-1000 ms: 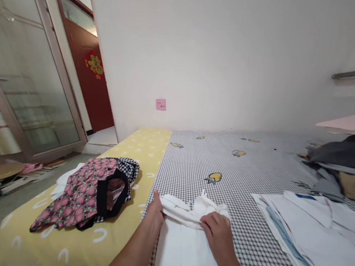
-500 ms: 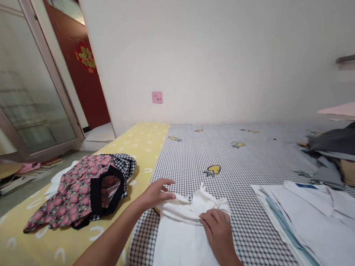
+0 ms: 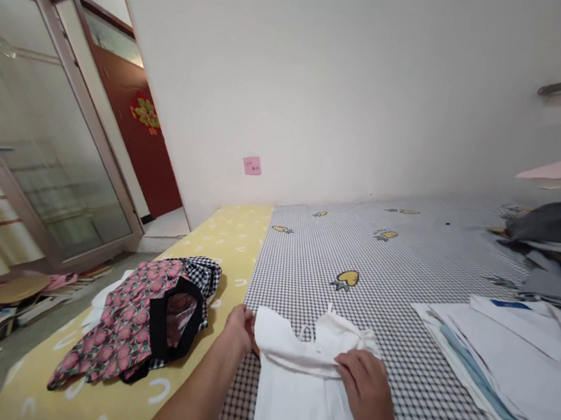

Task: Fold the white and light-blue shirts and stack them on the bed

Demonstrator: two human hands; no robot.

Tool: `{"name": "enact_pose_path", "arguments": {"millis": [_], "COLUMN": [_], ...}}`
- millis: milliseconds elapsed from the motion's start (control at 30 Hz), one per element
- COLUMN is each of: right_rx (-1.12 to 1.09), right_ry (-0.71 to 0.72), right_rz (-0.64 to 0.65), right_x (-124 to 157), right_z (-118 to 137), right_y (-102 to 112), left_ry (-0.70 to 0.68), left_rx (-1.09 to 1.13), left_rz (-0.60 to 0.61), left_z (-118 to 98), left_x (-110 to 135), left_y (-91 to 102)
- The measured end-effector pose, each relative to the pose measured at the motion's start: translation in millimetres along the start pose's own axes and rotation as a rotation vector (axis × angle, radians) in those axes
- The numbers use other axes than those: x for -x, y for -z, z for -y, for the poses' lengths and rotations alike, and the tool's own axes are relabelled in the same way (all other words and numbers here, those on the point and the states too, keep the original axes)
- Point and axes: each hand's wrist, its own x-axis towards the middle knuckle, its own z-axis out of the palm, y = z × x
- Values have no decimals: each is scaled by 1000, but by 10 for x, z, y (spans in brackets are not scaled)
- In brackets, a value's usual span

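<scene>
White cotton garment lies flat on a black-and-white gingham bedsheet, its upper end doubled over into a band across the middle, lower end running out of view toward the wearer. Right hand: fingers spread and laid flat on the band, pressing it down. Left hand: fingers bunched at the garment's left edge, tips hidden, so a pinch cannot be confirmed. Cloth appears thin, light and limp; likely to slump and shift easily, with little stiffness. Doubled band looks the firmest place to take hold, ideally at both ends. Nearby: floral garment with black trim on a yellow bedsheet to the left; stack of folded white shirts to the right, just beyond the right hand.
</scene>
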Motion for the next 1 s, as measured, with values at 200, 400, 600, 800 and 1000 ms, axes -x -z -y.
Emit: {"name": "enact_pose_path", "arguments": {"millis": [200, 400, 600, 800, 1000], "right_rx": [4, -66, -168, -121, -64], "right_ry": [-38, -206, -507, -536, -531], "right_rz": [-14, 47, -133, -113, -28], "right_x": [72, 67, -197, -119, 103], "right_z": [-52, -37, -108, -356, -427], "right_y": [-36, -68, 209, 397, 286], "left_ry": [-52, -732, -1194, -1031, -836], "left_rx": [-54, -368, -841, -868, -905], "left_rz": [-169, -219, -427, -362, 138], "left_z": [-34, -169, 93, -191, -461], "left_x": [33, 379, 643, 388, 134], "left_y": [325, 208, -195, -510, -875]}}
